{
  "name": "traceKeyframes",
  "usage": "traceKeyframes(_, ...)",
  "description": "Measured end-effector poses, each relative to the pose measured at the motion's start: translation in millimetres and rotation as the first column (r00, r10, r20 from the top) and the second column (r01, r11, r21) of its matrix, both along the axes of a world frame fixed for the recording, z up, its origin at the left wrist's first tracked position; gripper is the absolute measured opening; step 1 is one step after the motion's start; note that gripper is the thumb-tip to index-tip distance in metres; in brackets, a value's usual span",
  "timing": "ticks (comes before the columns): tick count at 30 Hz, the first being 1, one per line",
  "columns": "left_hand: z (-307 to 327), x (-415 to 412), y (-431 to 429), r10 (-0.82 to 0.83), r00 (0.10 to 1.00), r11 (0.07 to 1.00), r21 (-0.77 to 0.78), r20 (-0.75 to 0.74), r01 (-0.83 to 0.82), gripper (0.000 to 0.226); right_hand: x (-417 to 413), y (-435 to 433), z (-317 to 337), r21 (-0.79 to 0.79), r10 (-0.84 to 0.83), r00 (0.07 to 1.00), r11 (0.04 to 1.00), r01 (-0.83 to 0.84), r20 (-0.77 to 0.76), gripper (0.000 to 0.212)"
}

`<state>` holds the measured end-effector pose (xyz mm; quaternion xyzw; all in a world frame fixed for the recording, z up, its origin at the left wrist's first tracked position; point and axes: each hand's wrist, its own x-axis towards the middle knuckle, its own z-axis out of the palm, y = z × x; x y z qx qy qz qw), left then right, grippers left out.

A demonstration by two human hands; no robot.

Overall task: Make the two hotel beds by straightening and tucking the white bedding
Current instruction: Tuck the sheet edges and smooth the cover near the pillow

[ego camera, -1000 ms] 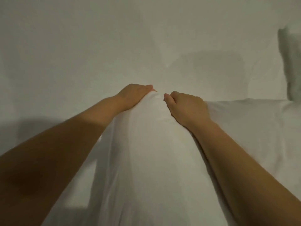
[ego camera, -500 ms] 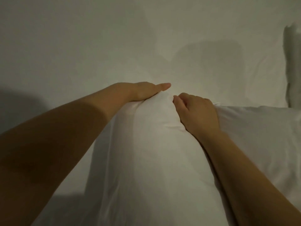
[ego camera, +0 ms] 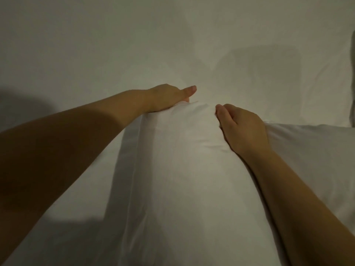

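Item: white bedding (ego camera: 188, 179), a raised fold or padded edge running from near centre up to the middle of the view, lying on the flat white bed surface (ego camera: 96, 45) that fills the far and left of the scene; a further stretch of it spreads to the right under my right forearm. Whether it is a duvet edge or a pillow I cannot tell in this dim light. Left hand (ego camera: 167, 98): resting at the far left corner of the fold, palm down, thumb straight and pointing right, the other fingers hidden behind the cloth, so I cannot tell whether they pinch anything. Right hand (ego camera: 242, 129): set on the far right slope of the fold, fingers (ego camera: 221, 112) curled loosely inward, pressing the cloth but not visibly gripping it. The tip of the fold sits between the two hands, touching both. Far right edge: a grey upright shape (ego camera: 352, 77), too blurred to name. Risks, as I judge them: with neither hand clearly clamped, a pull toward the far side could let the cloth slip and leave the edge crooked; uneven pressure could drag the fold leftward and set new creases; low light may hide wrinkles I mean to smooth.
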<state>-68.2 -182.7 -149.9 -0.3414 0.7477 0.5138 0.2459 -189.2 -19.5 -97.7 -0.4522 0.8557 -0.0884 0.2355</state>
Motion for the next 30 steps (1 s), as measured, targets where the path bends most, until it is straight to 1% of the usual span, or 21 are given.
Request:
traceKeyframes(2,-2.7,5.7,-3.3,0.010,1.000,1.000,0.007,0.027,-0.010,0.058,0.8,-2.9,-1.5,0.015,0.008,1.000,1.000,-0.008,0.010,0.046)
traceKeyframes(4,-3.1,10.0,-7.7,0.067,0.998,0.998,0.019,-0.014,-0.067,0.059,1.0,-2.8,-4.1,0.005,-0.009,1.000,1.000,0.009,0.021,0.046)
traceKeyframes(6,-2.6,11.6,-12.4,0.120,0.991,0.993,-0.002,-0.059,-0.121,0.059,-4.9,0.8,-7.5,-0.007,-0.058,0.998,0.998,0.058,0.014,0.046)
traceKeyframes(8,-4.7,21.8,-12.8,0.160,0.985,0.986,-0.039,-0.071,-0.163,0.055,-11.2,3.7,-12.0,0.036,-0.078,0.996,0.996,0.079,-0.032,0.047)
traceKeyframes(11,-7.3,43.7,-7.8,0.269,0.959,0.955,-0.101,-0.085,-0.277,0.049,-12.5,-0.3,-19.2,0.099,-0.022,0.997,0.995,0.030,-0.079,0.051)
traceKeyframes(13,-4.0,46.9,0.5,0.368,0.921,0.915,-0.127,-0.129,-0.384,0.048,-13.3,-3.6,-22.4,0.049,-0.016,0.991,0.999,0.023,-0.129,0.050)
traceKeyframes(15,1.6,47.0,15.5,0.436,0.885,0.867,-0.186,-0.165,-0.462,0.052,-12.2,-4.0,-21.3,-0.084,-0.013,0.978,0.996,-0.005,-0.208,0.046)
traceKeyframes(16,7.1,47.1,26.6,0.427,0.884,0.845,-0.264,-0.192,-0.465,0.058,-9.3,-3.5,-17.1,-0.156,-0.014,0.973,0.988,-0.022,-0.229,0.046)
traceKeyframes(18,25.0,47.5,57.1,0.354,0.895,0.784,-0.437,-0.270,-0.442,0.076,1.4,1.5,-0.4,-0.277,-0.021,0.971,0.960,-0.047,-0.236,0.045)
traceKeyframes(19,38.4,45.8,75.8,0.330,0.894,0.756,-0.483,-0.302,-0.442,0.080,7.1,8.4,12.3,-0.315,-0.027,0.965,0.947,-0.058,-0.261,0.043)
traceKeyframes(21,64.8,40.1,118.1,0.251,0.908,0.737,-0.542,-0.335,-0.404,0.073,12.9,38.1,37.2,-0.322,-0.066,0.930,0.945,-0.058,-0.361,0.041)
traceKeyframes(23,89.0,29.6,158.6,0.089,0.929,0.716,-0.625,-0.359,-0.310,0.063,8.0,84.7,58.1,-0.233,-0.116,0.881,0.972,0.006,-0.459,0.045)
traceKeyframes(24,95.5,24.2,174.9,0.001,0.937,0.702,-0.667,-0.349,-0.249,0.062,3.6,110.3,66.6,-0.172,-0.138,0.850,0.983,0.057,-0.508,0.047)
traceKeyframes(26,104.7,12.8,195.7,-0.110,0.952,0.699,-0.703,-0.286,-0.131,0.063,-6.6,151.9,79.9,-0.071,-0.187,0.801,0.981,0.179,-0.568,0.052)
traceKeyframes(30,126.4,-17.2,233.3,-0.249,0.955,0.680,-0.731,-0.160,0.055,0.071,-31.2,190.7,87.4,0.060,-0.352,0.789,0.897,0.438,-0.504,0.057)
